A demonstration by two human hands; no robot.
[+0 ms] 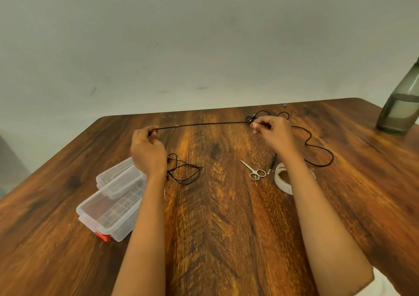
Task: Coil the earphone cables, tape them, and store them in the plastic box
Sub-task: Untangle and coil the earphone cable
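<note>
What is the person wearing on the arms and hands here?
The left hand and right hand are bare: no gloves, watch or bracelet. Both forearms are uncovered, no sleeves in view. A white cloth by the right elbow may be clothing.

"What stood on the wooden table (222,239) that was no part of the work?"

"A smoky grey-green bottle (399,105) at two o'clock, upright and partly filled, its top cut off by the frame edge. Small silver scissors (251,168) lay nearer the middle, also toward two o'clock, with the blades together and the tips pointing to ten."

"And farther back?"

"A tiny blue object (284,106) at one o'clock by the far edge. Behind it was a pale, scuffed wall (204,35)."
</note>
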